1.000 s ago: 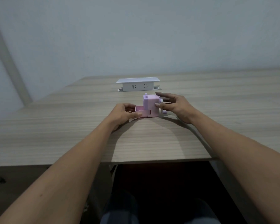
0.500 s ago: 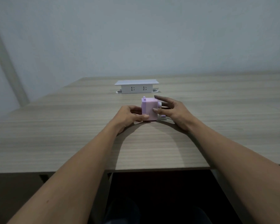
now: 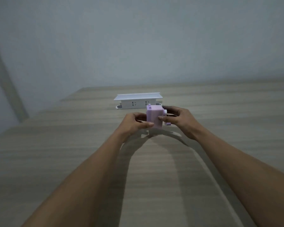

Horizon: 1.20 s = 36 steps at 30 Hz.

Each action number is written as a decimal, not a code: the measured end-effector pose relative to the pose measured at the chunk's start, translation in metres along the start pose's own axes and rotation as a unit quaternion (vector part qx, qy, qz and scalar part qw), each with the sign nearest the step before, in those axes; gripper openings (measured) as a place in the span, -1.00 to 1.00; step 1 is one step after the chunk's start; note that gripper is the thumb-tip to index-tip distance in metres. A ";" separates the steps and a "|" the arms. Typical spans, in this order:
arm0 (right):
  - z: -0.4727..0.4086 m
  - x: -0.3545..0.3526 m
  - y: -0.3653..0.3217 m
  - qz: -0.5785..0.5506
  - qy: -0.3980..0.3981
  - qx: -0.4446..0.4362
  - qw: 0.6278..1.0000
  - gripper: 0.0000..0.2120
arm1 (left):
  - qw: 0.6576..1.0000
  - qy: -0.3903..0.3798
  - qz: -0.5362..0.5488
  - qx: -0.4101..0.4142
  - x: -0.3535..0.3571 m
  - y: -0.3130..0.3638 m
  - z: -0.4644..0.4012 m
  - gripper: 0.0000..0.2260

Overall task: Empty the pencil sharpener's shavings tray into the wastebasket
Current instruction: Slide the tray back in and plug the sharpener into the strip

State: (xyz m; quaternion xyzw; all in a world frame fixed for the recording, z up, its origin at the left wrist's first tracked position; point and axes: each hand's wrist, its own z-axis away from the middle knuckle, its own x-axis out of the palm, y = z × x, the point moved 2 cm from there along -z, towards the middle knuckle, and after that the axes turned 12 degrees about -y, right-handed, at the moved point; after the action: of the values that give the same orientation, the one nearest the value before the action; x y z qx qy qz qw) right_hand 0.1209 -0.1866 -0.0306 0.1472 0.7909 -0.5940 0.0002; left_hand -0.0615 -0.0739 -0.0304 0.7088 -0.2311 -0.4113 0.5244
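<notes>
A small lilac pencil sharpener [image 3: 154, 116], box-shaped with a crank on its right side, is held a little above the wooden desk [image 3: 88, 161], its shadow falling below it. My left hand [image 3: 134, 123] grips its left side, thumb on the lower front corner. My right hand [image 3: 179, 119] holds its right side, thumb on the front face near the crank. The shavings tray sits pushed into the body and does not stick out. No wastebasket is in view.
A white pop-up socket box [image 3: 138, 101] stands on the desk just behind the sharpener. A pale wall rises behind the desk. The desk's left edge runs diagonally at the far left.
The pink tray that stuck out on the left a second ago has been pushed into the sharpener. Both hands have lifted the sharpener off the desk. The view has tilted upward.
</notes>
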 end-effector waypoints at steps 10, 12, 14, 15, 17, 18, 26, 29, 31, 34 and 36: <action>-0.086 -0.048 0.019 0.032 0.018 -0.002 0.999 -0.51 | 1.000 -0.005 -0.005 0.000 -0.021 -0.006 -0.097 -0.57; -0.103 -0.054 0.030 0.032 0.018 0.000 0.999 -0.49 | 1.000 -0.008 -0.001 -0.003 -0.025 -0.013 -0.116 -0.58; -0.119 -0.059 0.042 0.028 0.020 0.004 0.999 -0.49 | 1.000 -0.011 -0.005 -0.010 -0.030 -0.024 -0.136 -0.58; -0.126 -0.062 0.049 0.029 0.022 0.006 0.999 -0.48 | 1.000 -0.013 -0.009 -0.015 -0.032 -0.030 -0.146 -0.57; -0.137 -0.065 0.062 0.030 0.030 0.012 0.999 -0.47 | 1.000 -0.011 -0.011 -0.023 -0.035 -0.041 -0.162 -0.58; -0.143 -0.067 0.069 0.028 0.033 0.016 0.999 -0.48 | 1.000 -0.005 -0.010 -0.026 -0.036 -0.047 -0.169 -0.57; -0.170 -0.078 0.097 0.034 0.063 0.019 0.997 -0.51 | 0.999 0.007 -0.017 -0.034 -0.044 -0.065 -0.198 -0.55; -0.170 -0.079 0.099 0.035 0.056 0.028 0.997 -0.53 | 0.999 -0.001 -0.024 -0.041 -0.047 -0.068 -0.201 -0.54; -0.169 -0.078 0.100 0.031 0.062 0.030 0.997 -0.52 | 0.999 0.000 -0.023 -0.044 -0.047 -0.070 -0.202 -0.54; -0.166 -0.077 0.097 0.032 0.065 0.046 0.996 -0.45 | 0.999 0.015 -0.012 -0.045 -0.044 -0.067 -0.198 -0.50; -0.161 -0.077 0.089 0.069 0.060 0.068 0.993 -0.33 | 0.998 0.017 -0.022 -0.055 -0.044 -0.063 -0.191 -0.35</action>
State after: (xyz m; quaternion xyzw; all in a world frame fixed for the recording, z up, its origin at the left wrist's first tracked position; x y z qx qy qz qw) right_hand 0.2431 -0.0309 -0.0532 0.2367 0.7351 -0.6351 -0.0165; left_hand 0.0655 0.0869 -0.0527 0.6909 -0.1840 -0.4222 0.5572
